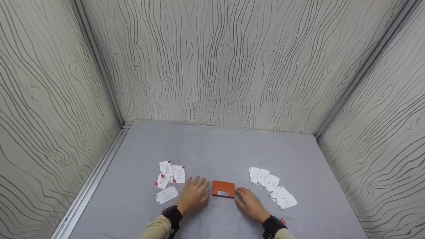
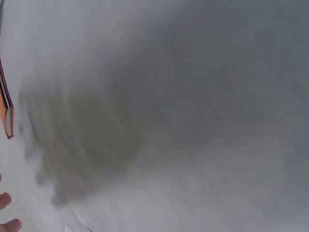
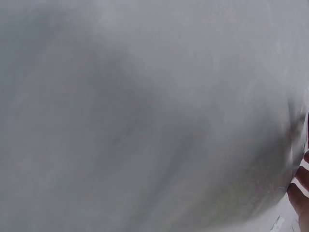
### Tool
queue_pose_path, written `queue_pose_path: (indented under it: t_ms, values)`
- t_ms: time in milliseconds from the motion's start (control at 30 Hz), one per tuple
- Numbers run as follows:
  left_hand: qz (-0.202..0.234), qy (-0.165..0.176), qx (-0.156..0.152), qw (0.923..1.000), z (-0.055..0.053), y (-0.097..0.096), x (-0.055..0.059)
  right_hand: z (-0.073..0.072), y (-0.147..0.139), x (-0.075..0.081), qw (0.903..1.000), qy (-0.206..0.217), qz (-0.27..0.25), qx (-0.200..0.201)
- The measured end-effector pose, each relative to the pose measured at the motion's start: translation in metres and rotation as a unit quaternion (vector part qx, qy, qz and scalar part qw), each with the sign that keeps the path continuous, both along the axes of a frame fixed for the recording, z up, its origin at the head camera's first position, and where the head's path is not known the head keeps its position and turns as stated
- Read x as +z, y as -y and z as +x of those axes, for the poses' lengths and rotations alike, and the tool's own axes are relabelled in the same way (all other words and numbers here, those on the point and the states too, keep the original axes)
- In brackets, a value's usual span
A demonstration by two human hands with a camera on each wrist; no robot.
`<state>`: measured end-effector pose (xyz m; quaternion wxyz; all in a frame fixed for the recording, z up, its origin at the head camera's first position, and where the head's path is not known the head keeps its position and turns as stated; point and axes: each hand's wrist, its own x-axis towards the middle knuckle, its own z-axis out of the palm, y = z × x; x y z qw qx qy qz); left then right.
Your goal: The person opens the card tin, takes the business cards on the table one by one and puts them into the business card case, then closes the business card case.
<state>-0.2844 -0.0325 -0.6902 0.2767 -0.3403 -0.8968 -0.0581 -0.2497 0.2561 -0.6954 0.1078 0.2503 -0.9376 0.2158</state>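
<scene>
An orange card holder with a small silvery plate near its front edge lies flat on the grey cloth, between the two hands. Just to its left is my left hand, fingers spread and relaxed over the cloth, holding nothing. My right hand lies at the holder's right side, its fingertips right at that edge, fingers loosely bent. In the left wrist view, the side of the holder shows at the left border, with a few fingertips below. The right wrist view catches several fingers at its right border.
Left of the hands lie several white cards with red corners, partly overlapping, and one card with dark corner marks. On the right, several white cards with green marks form a curved row. Patterned walls enclose the table's back and sides.
</scene>
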Motion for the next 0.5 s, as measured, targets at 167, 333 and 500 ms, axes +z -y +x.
queue_pose_path:
  t_ms: [167, 333, 500]
  values:
    - [-0.007, -0.011, -0.035, 0.9993, 0.001, -0.016, 0.001, 0.000, 0.003, 0.000, 0.9996, 0.014, 0.017, -0.018]
    - [-0.024, -0.021, -0.045, 0.9985, -0.001, -0.025, 0.001, 0.000, 0.009, 0.001, 0.9990, 0.006, 0.021, -0.038]
    - [-0.013, -0.031, -0.032, 0.9989, -0.006, -0.029, -0.008, -0.001, 0.014, -0.001, 0.9982, -0.011, 0.021, -0.055]
